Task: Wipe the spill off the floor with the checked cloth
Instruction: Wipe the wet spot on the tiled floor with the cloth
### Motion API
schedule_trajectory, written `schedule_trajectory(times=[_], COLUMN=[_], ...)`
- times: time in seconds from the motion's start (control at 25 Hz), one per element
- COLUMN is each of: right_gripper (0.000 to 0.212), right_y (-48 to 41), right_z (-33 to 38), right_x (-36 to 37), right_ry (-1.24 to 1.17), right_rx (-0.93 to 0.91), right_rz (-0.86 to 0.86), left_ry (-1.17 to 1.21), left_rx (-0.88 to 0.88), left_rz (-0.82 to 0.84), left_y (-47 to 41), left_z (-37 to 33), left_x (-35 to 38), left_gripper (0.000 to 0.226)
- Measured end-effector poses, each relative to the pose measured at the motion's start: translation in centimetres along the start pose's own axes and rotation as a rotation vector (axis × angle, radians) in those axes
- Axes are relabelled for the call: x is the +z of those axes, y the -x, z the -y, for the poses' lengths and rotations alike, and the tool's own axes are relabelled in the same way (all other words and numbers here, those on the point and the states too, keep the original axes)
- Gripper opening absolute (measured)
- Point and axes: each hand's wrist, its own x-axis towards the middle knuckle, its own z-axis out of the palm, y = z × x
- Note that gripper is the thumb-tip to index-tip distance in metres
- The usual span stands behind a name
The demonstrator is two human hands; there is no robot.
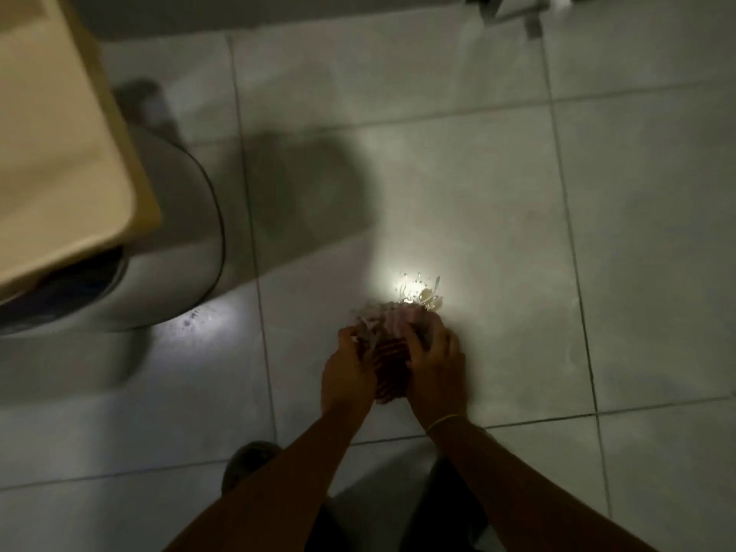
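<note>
The checked cloth (388, 352), reddish with pale lines, is bunched up between both hands on the pale tiled floor (517, 193). My left hand (348, 372) grips its left side and my right hand (436, 364) grips its right side. A small wet spill (420, 290) glints in a bright patch of light on the tile, just beyond the cloth's far edge. The cloth's front touches or nearly touches the spill; blur hides which. A thin yellow band circles my right wrist.
A beige cabinet or counter corner (59, 153) juts in at the upper left, with a rounded white bin or appliance (159, 272) below it. My foot (247, 464) shows at the bottom. Some white fixture legs (529, 17) stand at the top right.
</note>
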Motion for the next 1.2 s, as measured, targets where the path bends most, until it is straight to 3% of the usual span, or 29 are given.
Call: schedule_trajectory(times=[0.08, 0.16, 0.28, 0.44, 0.68, 0.84, 1.08, 1.2], right_gripper=[0.074, 0.081, 0.085, 0.086, 0.085, 0.088, 0.094, 0.091], right_y=[-0.2, -1.2, -6.5, -12.7, -3.6, 1.0, -12.1, -13.3], right_z=[-0.2, -0.4, 0.6, 4.2, -2.4, -9.5, -10.8, -9.8], right_x=[2.8, 5.1, 6.0, 5.7, 7.4, 4.9, -2.2, -1.5], right_ry=[0.206, 0.241, 0.286, 0.324, 0.337, 0.407, 0.277, 0.299], right_rx=[-0.111, -0.278, -0.409, -0.412, -0.446, -0.368, 0.069, 0.084], right_rz=[0.015, 0.017, -0.033, -0.019, 0.024, 0.002, -0.164, -0.19], left_ry=[-0.227, -0.384, -0.467, -0.511, -0.509, -0.535, -0.536, -0.548], left_rx=[0.14, 0.271, 0.324, 0.324, 0.318, 0.326, 0.346, 0.346], left_rz=[-0.224, -0.304, -0.208, -0.17, -0.178, -0.157, -0.169, -0.17], left_y=[-1.5, -3.2, -5.3, -5.9, -5.7, -5.6, -5.9, -6.1], left_z=[4.3, 7.6, 10.7, 12.1, 11.7, 11.6, 12.1, 12.3], left_x=[0.0, -1.0, -2.2, -1.7, -1.8, -2.1, -2.0, -1.9], left_gripper=[0.031, 0.049, 0.071, 0.084, 0.082, 0.083, 0.083, 0.083])
